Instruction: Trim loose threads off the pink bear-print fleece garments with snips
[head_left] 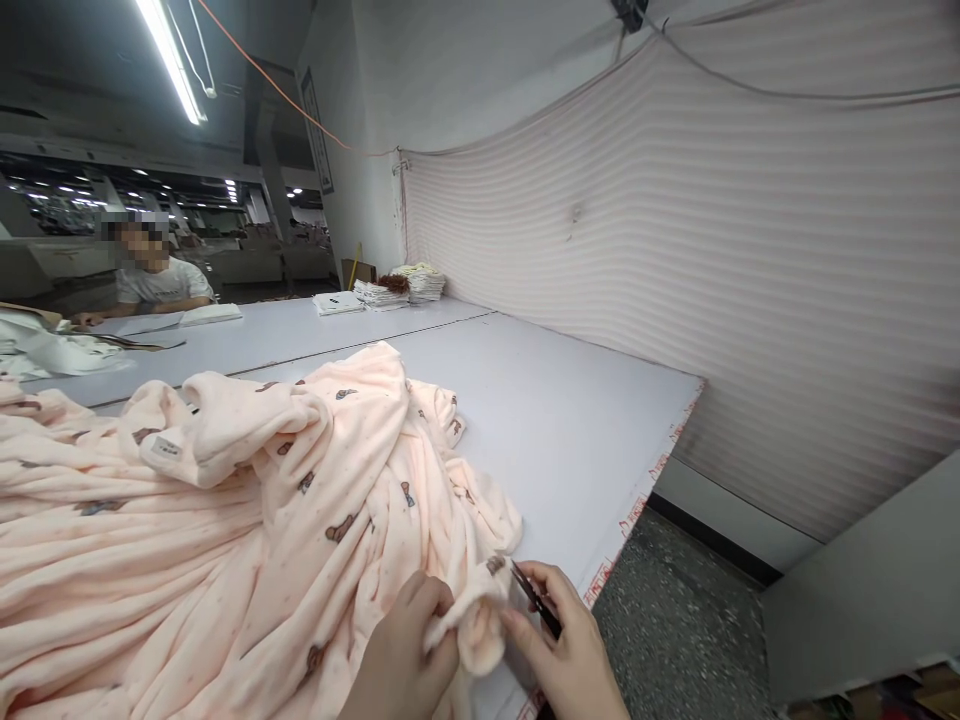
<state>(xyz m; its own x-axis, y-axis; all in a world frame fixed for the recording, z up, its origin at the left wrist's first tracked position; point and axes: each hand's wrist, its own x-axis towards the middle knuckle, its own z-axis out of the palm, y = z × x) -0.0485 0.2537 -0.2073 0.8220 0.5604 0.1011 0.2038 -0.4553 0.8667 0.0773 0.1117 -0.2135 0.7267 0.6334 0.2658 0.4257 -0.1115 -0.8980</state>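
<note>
A large pink fleece garment (247,520) with small brown bear prints lies bunched on the white table (555,420). My left hand (401,655) is closed, pinching a fold of the garment's edge near the table's front. My right hand (566,650) is closed on a small dark thread snipper (534,598), its tip touching the pinched fabric.
Another person (157,275) sits at the far left end of the table with pale fabric pieces. Stacks of folded white cloth (397,287) stand at the far end. A striped curtain (712,250) hangs on the right, above speckled floor (675,630).
</note>
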